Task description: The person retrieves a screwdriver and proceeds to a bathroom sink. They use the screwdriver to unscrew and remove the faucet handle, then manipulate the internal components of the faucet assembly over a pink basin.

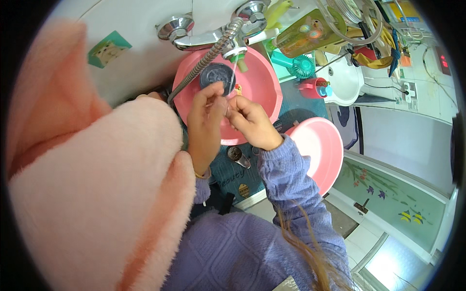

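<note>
My left hand [206, 123] and my right hand [252, 120] meet over a pink basin [264, 92]. The fingertips of both are pinched together, on something small that I cannot make out. A thin stream of water [233, 77] falls from the chrome faucet [206, 40] just beyond the fingers. Inside the basin, behind my left hand, is a dark round bowl [213, 73]. A small red and yellow piece [238, 89] shows in the basin beside my right fingers.
A flexible metal hose [208, 58] arches across the basin's left side. A second pink basin [318, 150] stands by my right forearm. A small metal can [238, 156] is on the dark mat below. Pale pink fluffy fabric [102, 194] fills the left. A green handheld fan [302, 67] lies back right.
</note>
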### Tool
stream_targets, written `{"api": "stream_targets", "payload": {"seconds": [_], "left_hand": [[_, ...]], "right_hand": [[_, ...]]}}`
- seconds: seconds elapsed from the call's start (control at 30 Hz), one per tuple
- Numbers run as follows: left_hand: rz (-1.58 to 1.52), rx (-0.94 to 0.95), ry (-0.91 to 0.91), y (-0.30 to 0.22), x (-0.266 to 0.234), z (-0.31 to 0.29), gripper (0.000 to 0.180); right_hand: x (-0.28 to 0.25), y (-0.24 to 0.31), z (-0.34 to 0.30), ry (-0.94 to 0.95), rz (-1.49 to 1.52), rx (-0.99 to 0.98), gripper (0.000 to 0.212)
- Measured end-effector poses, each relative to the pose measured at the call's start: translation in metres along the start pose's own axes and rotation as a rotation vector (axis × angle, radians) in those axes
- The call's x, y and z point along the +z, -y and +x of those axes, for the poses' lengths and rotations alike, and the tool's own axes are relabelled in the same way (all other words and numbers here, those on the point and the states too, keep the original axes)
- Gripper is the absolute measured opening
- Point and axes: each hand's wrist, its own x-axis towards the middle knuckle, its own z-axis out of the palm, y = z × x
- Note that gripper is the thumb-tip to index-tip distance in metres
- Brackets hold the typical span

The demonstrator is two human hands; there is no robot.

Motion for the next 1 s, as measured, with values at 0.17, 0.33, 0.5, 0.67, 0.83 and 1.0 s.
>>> {"api": "stream_targets", "payload": {"seconds": [0.17, 0.33, 0.5, 0.67, 0.83, 1.0], "left_hand": [[-0.251, -0.348, 0.074, -0.027, 0.016, 0.021, 0.030], [-0.076, -0.239, 0.283, -0.024, 0.029, 0.022, 0.023], [0.062, -0.139, 0.381, -0.017, 0.029, 0.005, 0.017], [0.084, 0.058, 0.178, -0.010, 0.030, 0.004, 0.011], [0.021, 0.148, 0.037, -0.011, 0.035, 0.010, 0.013], [0.078, 0.160, 0.020, -0.008, 0.027, 0.008, 0.012]], "right_hand": [[-0.004, 0.017, -0.024, 0.045, 0.143, 0.177, 0.004], [-0.016, 0.002, -0.040, 0.152, 0.165, 0.105, 0.004], [-0.029, 0.013, -0.047, 0.022, 0.414, 0.160, 0.008], [-0.030, 0.029, -0.018, -0.561, 0.618, 0.009, 0.010], [-0.028, 0.036, 0.036, -0.529, 0.103, -0.040, 0.016], [-0.031, 0.039, 0.061, -0.496, 0.056, -0.173, 0.016]]}}
